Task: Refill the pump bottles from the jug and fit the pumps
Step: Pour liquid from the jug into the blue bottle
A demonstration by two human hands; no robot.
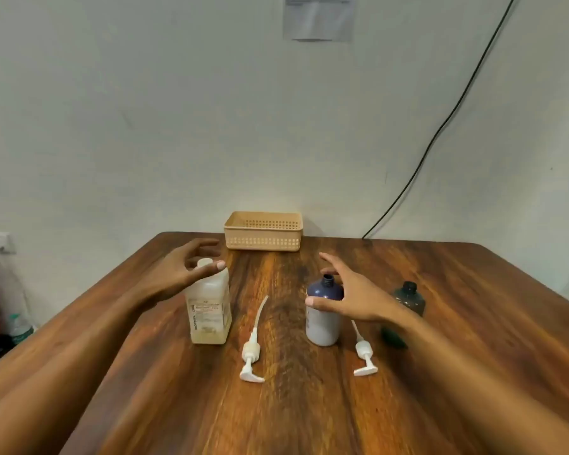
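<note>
Jug point(209, 310) stands upright on the worktop point(309, 405), left of centre, liquid low. Left grip point(178, 274) is spread around its top, thumb in front, not clearly closed; probably set to lift and pour.

Blue bottle point(322, 323) has its neck open. Right grip point(349, 297) is spread, thumb at the bottle's shoulder, likely to steady it.

Near pump point(251, 351) and far pump point(364, 354) lie flat alongside. Dark bottle point(409, 298) waits further right. Basket point(263, 239) at the back.

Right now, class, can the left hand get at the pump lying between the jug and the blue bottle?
Probably yes: the left hand is open at the jug, and the pump lies uncovered just beside it.
</note>
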